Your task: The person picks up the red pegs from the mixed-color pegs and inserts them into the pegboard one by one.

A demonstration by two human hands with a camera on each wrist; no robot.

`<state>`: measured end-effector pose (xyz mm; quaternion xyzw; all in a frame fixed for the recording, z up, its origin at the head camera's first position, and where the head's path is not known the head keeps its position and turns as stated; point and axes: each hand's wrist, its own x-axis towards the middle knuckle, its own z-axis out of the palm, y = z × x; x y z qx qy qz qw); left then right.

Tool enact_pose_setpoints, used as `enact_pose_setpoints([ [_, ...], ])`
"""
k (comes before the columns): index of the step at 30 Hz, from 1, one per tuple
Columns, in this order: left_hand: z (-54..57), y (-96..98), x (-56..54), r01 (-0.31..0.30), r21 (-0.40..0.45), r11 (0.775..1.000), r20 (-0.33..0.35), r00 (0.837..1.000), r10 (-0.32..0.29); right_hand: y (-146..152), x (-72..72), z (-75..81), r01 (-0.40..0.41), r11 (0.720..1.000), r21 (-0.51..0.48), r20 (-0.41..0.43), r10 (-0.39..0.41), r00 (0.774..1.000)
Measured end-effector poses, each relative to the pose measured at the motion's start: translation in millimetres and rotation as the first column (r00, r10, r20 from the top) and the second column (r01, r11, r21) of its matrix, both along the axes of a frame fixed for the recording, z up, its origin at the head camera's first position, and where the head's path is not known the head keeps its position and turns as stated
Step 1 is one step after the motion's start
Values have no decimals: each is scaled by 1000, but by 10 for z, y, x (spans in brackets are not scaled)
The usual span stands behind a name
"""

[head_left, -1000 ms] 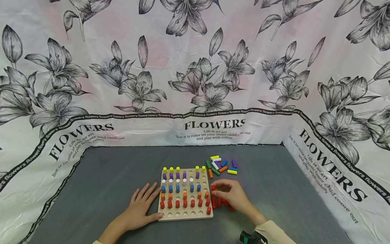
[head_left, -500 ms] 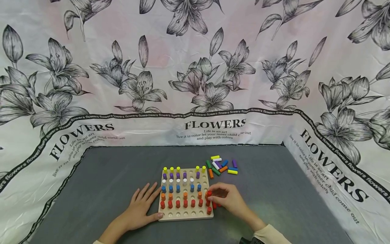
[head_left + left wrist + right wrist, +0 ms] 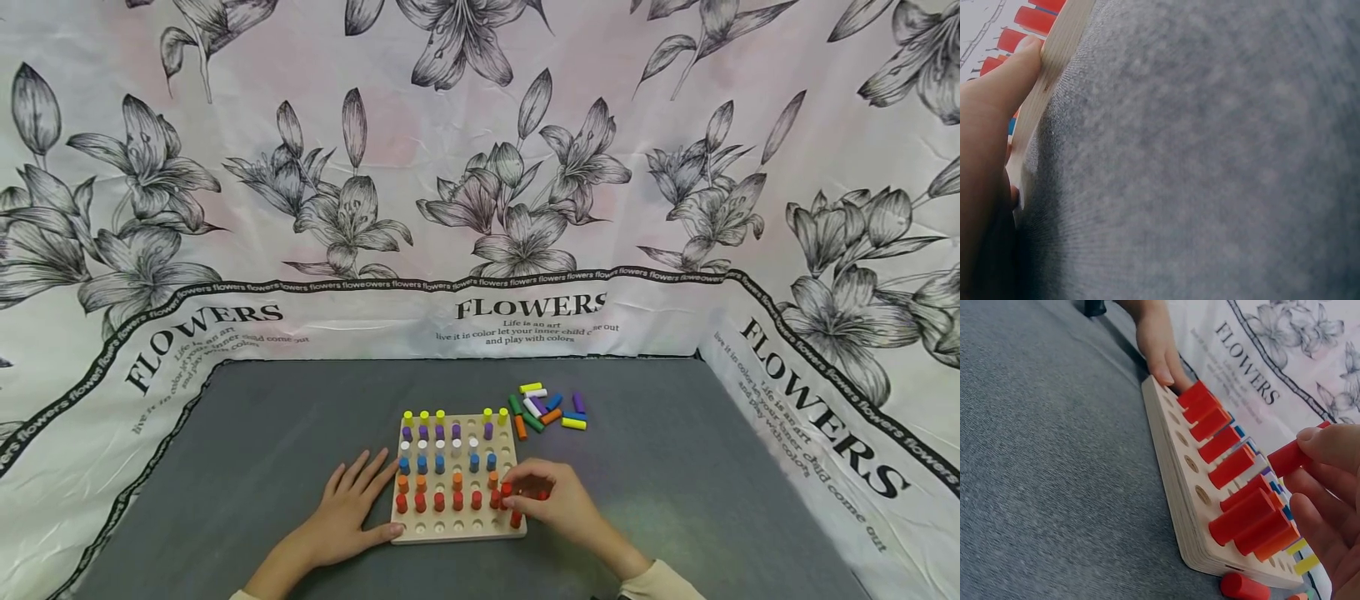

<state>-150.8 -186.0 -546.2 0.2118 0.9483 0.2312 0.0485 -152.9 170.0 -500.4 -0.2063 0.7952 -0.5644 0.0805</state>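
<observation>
A wooden pegboard (image 3: 459,539) lies on the dark table, with rows of yellow, purple, white, blue, orange and red pegs in its holes. My left hand (image 3: 345,512) rests with spread fingers at the board's left side, its thumb on the near left corner. Over the board's right side, my right hand (image 3: 562,500) pinches a red peg (image 3: 1289,459) between thumb and fingers, raised above the pegs standing there. The nearest row has one red peg (image 3: 1242,517) at its right end; the holes left of it are bare.
Behind the board's right corner lies a pile of loose pegs in mixed colours (image 3: 551,415). Right of the board, a loose red peg (image 3: 1244,586) lies on the grey tabletop (image 3: 720,467). A flower-printed cloth (image 3: 525,333) hangs at the back and sides.
My right hand has carried the red peg leftward from beside the board to over its right side. My left hand has stayed in place.
</observation>
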Motion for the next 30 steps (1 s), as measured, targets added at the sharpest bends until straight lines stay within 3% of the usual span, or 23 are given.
enact_pose_setpoints([
  [8, -16, -13, -6, -5, -20, 1000, 11, 1000, 5, -35, 63, -69, -58, 998, -10, -67, 57, 996],
  [26, -1, 1, -8, -7, -31, 999, 18, 1000, 7, -56, 137, -135, -58, 998, 32, -250, 64, 966],
  [30, 4, 5, -7, -7, -31, 999, 24, 1000, 8, -51, 154, -173, -62, 997, 44, -249, 71, 966],
])
